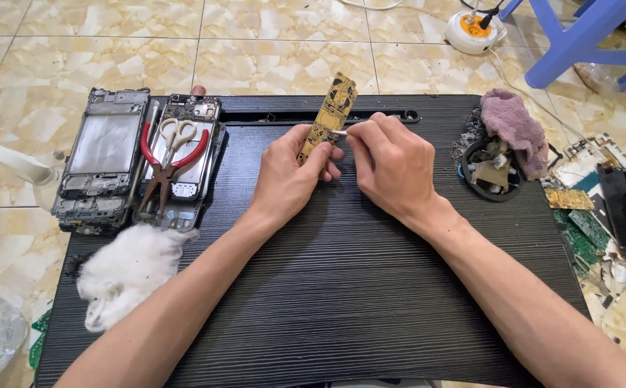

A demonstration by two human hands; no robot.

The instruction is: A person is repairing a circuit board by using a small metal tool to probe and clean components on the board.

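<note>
You are working over the black counter (342, 302), near its far edge. Your left hand (288, 176) is gripping the gold circuit board (331, 115) upright; your right hand (392, 165) is pinching a thin white swab (337, 132) against it. Advice: keep the board braced and use light strokes.

A makeshift phone-repair spot: stripped phone frames (104, 162), circuit board scraps (579, 237) and pliers (163, 169) around a low black surface (342, 287) on tiled floor (284, 50).
</note>
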